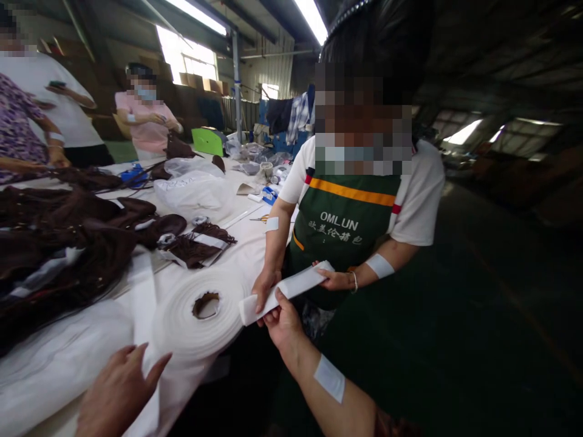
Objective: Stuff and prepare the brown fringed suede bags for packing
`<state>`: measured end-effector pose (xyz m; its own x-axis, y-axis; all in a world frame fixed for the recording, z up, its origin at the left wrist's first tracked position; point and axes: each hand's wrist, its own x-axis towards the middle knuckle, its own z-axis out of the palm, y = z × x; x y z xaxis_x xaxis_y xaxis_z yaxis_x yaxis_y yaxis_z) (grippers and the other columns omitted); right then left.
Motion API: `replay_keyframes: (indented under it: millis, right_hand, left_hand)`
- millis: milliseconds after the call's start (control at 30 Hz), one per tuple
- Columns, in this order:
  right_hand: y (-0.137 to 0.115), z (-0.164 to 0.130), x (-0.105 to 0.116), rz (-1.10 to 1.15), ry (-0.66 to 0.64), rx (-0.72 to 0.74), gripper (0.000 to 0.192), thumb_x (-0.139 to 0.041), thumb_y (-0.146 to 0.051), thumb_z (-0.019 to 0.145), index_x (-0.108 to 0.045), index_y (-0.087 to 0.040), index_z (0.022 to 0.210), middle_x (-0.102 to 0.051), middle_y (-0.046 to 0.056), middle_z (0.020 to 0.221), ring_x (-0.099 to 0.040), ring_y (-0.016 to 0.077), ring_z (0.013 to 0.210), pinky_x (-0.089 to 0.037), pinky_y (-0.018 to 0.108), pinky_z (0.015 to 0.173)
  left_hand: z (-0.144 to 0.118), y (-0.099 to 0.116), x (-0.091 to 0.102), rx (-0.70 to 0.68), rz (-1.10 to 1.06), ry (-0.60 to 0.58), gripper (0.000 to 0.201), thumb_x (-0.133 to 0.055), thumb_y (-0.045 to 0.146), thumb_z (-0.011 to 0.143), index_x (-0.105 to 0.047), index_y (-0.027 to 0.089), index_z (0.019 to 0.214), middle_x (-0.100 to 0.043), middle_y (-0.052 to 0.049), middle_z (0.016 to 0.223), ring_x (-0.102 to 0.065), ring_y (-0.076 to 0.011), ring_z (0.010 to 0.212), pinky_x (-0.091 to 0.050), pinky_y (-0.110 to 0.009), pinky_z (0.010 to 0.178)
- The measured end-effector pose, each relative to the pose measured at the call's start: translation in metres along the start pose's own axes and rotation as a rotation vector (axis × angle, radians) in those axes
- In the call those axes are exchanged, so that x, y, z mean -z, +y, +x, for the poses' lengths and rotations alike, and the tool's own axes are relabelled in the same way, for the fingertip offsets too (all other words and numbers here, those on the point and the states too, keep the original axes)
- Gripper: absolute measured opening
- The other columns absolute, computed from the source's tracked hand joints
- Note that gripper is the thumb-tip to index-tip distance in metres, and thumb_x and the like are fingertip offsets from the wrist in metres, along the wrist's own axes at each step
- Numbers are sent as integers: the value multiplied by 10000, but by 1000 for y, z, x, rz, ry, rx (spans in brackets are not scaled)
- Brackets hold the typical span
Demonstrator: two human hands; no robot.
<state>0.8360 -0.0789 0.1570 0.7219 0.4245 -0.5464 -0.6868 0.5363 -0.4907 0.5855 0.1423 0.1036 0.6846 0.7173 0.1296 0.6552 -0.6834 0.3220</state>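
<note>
Strip lights (311, 19) burned over a workroom as a folded white band (304, 282) slanted across the frame's center, held toward both ends by a co-worker (353, 203), apparently to keep it straight. The wearer's right hand (285, 320) pinched its lower left part, thumb at the edge, likely for added support. At lower left, the left hand (121, 385) gripped nothing, thumb and fingers wide; contact with the white strip (143, 291) behind it could not be told. Beside the band, a white roll (182, 325) lay flat, presumably for stability. Brown goods (86, 237) filled the left.
</note>
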Motion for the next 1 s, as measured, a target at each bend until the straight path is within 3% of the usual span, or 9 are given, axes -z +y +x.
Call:
replay_keyframes:
  millis: [67, 133, 200, 267, 333, 467, 667, 833, 1000]
  right_hand:
    - [-1, -3, 4, 25, 87, -11, 158, -733, -267, 776, -621, -197, 861, -634, -42, 580, -557, 130, 481, -435, 240, 462]
    - [-3, -6, 9, 26, 103, -17, 208, -713, -236, 776, -644, -183, 964, -703, -7, 672, -612, 143, 522, -446, 234, 458]
    - [-5, -9, 16, 10, 72, -9, 261, -713, -252, 771, -651, -168, 1009, -731, 19, 715, -637, 159, 538, -449, 237, 446]
    - [-7, -12, 22, -5, 61, 0, 282, -725, -272, 757, -658, -154, 1005, -742, 37, 727, -653, 172, 549, -474, 251, 462]
    - [-8, -16, 29, -7, 88, 10, 283, -741, -273, 735, -669, -148, 978, -751, 47, 742, -673, 181, 580, -510, 267, 505]
    - [-8, -20, 44, -30, 120, 54, 332, -786, -293, 663, -695, -133, 941, -765, 68, 791, -712, 225, 685, -543, 303, 570]
    - [-11, -19, 64, -116, 136, 167, 411, -844, -352, 587, -736, -127, 913, -781, 71, 871, -711, 241, 799, -556, 325, 687]
    - [-7, -26, 82, -130, 155, 168, 452, -877, -342, 566, -763, -126, 947, -787, 91, 970, -713, 257, 901, -559, 337, 784]
    - [2, -36, 100, -109, 116, 144, 486, -887, -383, 561, -779, -103, 943, -784, 121, 1000, -709, 272, 945, -547, 363, 877]
  left_hand:
    - [13, 56, 21, -67, -134, -30, 700, -476, 728, 788, -701, 119, 1049, -697, -220, 1135, -662, -362, 1052, -471, -477, 1031]
    - [26, 115, 35, -171, -314, -113, 618, -501, 690, 828, -711, 164, 1076, -706, -159, 1161, -657, -315, 1097, -474, -424, 1035]
    - [37, 167, 42, -189, -445, -256, 664, -492, 690, 842, -695, 148, 1168, -696, -147, 1232, -654, -306, 1134, -521, -382, 963]
    - [44, 204, 40, -193, -516, -449, 692, -483, 695, 844, -701, 115, 1152, -728, -150, 1162, -686, -307, 1066, -539, -352, 882]
    - [46, 226, 33, -205, -518, -620, 671, -494, 684, 841, -712, 108, 1107, -759, -128, 1021, -713, -296, 938, -528, -332, 779]
    - [43, 242, 11, -59, -488, -815, 662, -657, 665, 695, -701, 91, 1022, -739, -97, 823, -693, -272, 758, -458, -301, 612]
    - [34, 240, -14, 137, -816, -1069, 688, -795, 668, 528, -648, 142, 947, -603, 21, 641, -546, -150, 577, -385, -241, 529]
    - [21, 236, -25, 85, -755, -1177, 615, -804, 677, 532, -624, 171, 833, -548, 47, 579, -478, -122, 522, -360, -234, 507]
    - [-3, 235, -37, 208, -810, -1188, 677, -837, 682, 453, -618, 183, 855, -583, 38, 621, -509, -130, 557, -353, -229, 526]
